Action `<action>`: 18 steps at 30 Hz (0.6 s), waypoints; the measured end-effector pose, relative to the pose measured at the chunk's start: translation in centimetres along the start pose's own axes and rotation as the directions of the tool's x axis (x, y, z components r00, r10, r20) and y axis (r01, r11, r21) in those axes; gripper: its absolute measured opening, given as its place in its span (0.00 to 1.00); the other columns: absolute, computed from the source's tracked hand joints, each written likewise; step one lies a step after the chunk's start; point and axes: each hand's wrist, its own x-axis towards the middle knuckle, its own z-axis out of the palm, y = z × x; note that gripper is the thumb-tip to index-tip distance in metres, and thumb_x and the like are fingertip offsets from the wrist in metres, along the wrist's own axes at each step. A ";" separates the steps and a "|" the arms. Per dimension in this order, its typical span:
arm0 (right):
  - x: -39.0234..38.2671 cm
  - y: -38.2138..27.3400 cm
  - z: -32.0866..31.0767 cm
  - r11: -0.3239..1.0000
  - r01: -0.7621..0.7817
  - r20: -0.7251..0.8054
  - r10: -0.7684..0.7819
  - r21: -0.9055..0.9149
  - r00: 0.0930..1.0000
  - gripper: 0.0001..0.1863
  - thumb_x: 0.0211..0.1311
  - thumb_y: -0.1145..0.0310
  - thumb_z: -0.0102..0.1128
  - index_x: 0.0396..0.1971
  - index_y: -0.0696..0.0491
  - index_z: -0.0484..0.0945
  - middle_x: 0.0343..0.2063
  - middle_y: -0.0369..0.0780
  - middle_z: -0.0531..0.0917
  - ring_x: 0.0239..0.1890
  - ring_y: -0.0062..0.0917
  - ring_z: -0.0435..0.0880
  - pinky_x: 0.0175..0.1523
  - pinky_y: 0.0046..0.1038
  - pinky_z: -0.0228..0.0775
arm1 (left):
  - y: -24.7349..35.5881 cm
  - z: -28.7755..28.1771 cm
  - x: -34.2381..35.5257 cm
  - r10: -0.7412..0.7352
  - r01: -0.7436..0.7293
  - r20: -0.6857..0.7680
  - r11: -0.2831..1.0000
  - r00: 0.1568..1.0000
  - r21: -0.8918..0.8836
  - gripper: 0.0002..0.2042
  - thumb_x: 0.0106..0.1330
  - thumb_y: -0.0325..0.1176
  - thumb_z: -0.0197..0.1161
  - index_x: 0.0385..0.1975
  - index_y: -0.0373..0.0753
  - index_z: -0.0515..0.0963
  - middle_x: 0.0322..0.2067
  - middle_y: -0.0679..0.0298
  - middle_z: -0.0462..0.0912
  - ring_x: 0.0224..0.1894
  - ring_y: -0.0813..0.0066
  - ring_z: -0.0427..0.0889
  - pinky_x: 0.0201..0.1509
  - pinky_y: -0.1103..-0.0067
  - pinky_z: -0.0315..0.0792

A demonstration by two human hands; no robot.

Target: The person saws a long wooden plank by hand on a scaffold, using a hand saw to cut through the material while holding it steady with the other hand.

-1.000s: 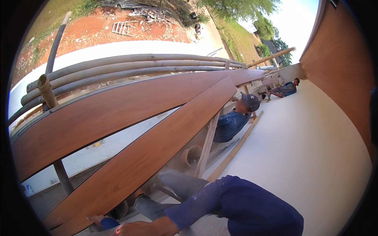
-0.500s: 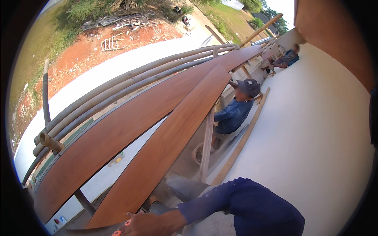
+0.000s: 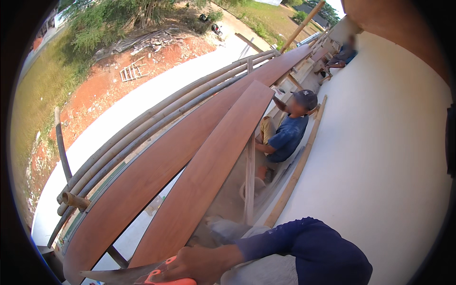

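Note:
My right hand [image 3: 202, 263] is wrapped round the orange handle [image 3: 178, 280] of a handsaw at the lower edge. The grey saw blade [image 3: 111, 276] points left, across the near end of a long reddish-brown board [image 3: 209, 166]. Whether its teeth touch the board I cannot tell. A second brown board [image 3: 142, 175] lies alongside on the left, with a narrow gap between the two. My right arm, in a dark blue sleeve [image 3: 304, 242], reaches in from the lower right. Of my left hand nothing shows.
Bamboo poles [image 3: 156, 114] run along the left side, above a drop to the ground. A co-worker in a cap and blue shirt [image 3: 289, 135] sits beside the board's far end. Another person [image 3: 344, 54] sits farther back. A white wall [image 3: 370, 156] rises on the right.
My right hand and the saw have shifted slightly right and up in the picture, and more of the orange handle shows. The whole view has tilted a little. The nearer co-worker's arms have moved.

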 end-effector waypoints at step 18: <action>-3.2 -4.3 -2.4 0.961 -0.101 -0.340 0.007 -0.258 0.940 0.33 0.68 0.54 0.64 0.69 0.53 0.69 0.34 0.47 0.87 0.31 0.42 0.86 0.41 0.37 0.79 | 3.1 -5.7 -0.1 -0.071 0.081 0.094 0.991 0.993 -0.107 0.28 0.73 0.50 0.54 0.58 0.29 0.73 0.54 0.50 0.80 0.53 0.55 0.83 0.60 0.67 0.74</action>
